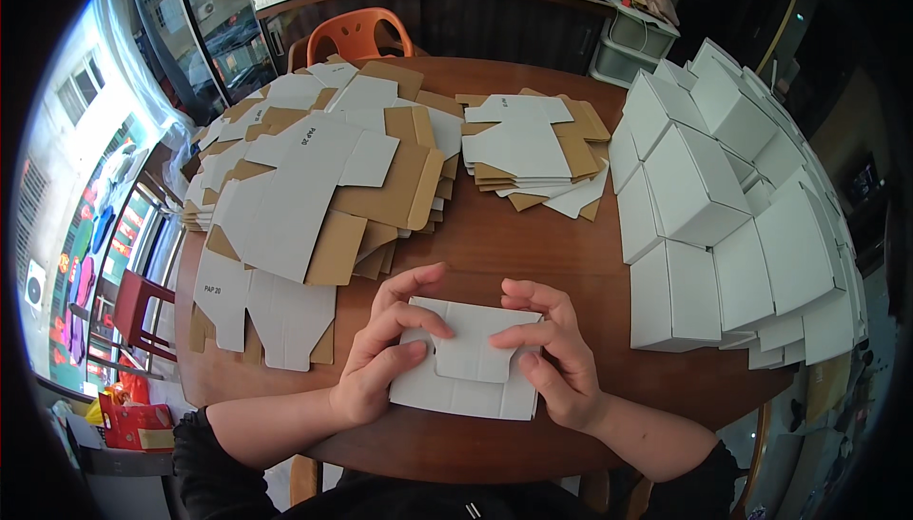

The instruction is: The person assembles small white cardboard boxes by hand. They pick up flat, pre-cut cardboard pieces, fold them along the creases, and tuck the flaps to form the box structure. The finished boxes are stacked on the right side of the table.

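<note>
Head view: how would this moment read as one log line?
left hand: on white box blank | right hand: on it too | blank: on round table

A flat white carton (468, 358) is pressed under the fingers (418, 322); folded white boxes (732, 206) are stacked right of them, flat blanks (314, 177) beyond-left.

bare table strip (533, 244) ahead of hands, flat cardboard blanks (314, 187) crowding left, folded white boxes (732, 225) walling right

round wooden table (533, 235), orange chair (359, 27), bright windows (86, 187)
</note>
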The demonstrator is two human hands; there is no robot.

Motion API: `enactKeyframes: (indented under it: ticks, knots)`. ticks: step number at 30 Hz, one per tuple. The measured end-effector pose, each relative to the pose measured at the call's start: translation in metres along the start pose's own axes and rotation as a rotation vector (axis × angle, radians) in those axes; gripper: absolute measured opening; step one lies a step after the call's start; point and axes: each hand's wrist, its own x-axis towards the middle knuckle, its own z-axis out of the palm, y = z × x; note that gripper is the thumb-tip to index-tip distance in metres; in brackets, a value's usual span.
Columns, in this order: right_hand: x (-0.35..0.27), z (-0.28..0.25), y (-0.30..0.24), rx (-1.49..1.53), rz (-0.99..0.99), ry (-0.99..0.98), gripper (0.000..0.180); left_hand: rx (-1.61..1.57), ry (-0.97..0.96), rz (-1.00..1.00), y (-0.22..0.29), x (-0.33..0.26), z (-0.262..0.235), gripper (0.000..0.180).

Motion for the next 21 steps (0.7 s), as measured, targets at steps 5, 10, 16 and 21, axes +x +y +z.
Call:
enactKeyframes:
  ticks: [5, 10, 16, 21]
  knots:
    - [0.003, -0.001, 0.002, -0.084, -0.080, 0.008, 0.033, 0.023, -0.001, -0.007, -0.001, 0.000, -0.003, 0.027]
    - [-0.001, -0.001, -0.001, -0.180, -0.162, -0.023, 0.037, 0.035, -0.011, 0.007, 0.005, 0.001, 0.000, 0.020]
    - [0.001, -0.003, -0.008, -0.317, -0.155, -0.049, 0.034, 0.004, -0.013, -0.063, 0.005, 0.002, -0.001, 0.023]
    - [0.004, -0.004, -0.016, -0.457, -0.175, -0.063, 0.035, 0.014, -0.017, -0.074, 0.006, 0.002, 0.000, 0.023]
